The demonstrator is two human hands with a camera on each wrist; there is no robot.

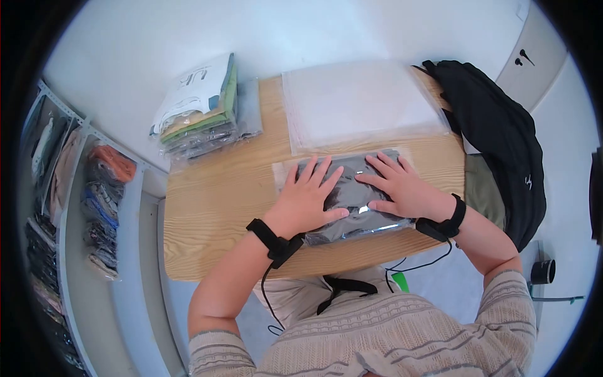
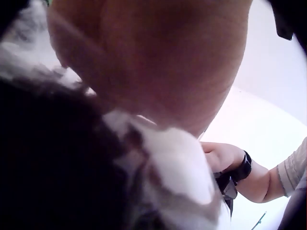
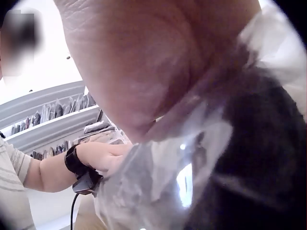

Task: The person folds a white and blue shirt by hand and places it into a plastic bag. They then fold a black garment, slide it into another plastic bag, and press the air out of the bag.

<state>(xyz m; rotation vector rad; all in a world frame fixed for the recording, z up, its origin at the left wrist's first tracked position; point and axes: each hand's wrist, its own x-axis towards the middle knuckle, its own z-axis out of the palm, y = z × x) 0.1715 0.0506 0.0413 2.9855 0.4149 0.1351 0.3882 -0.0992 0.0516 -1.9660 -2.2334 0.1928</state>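
A dark folded garment in a clear plastic bag (image 1: 348, 200) lies flat near the front edge of the wooden table. My left hand (image 1: 304, 200) rests on its left half, fingers spread and straight. On the right half my right hand (image 1: 402, 188) presses down, its fingers also extended. Both thumbs point inward across the shiny plastic. In the right wrist view, the palm (image 3: 144, 72) sits against the wrinkled clear film (image 3: 168, 163) over the dark cloth. The left wrist view shows the palm (image 2: 158, 62) close over the blurred bag.
Flat clear plastic bags (image 1: 364, 103) lie at the back of the table (image 1: 220, 207). Bagged folded clothes (image 1: 201, 107) are stacked at back left. A black jacket (image 1: 496, 138) hangs over the right edge. Shelves (image 1: 69, 188) with bagged garments stand at left. Cables (image 1: 427, 264) trail from both wrists.
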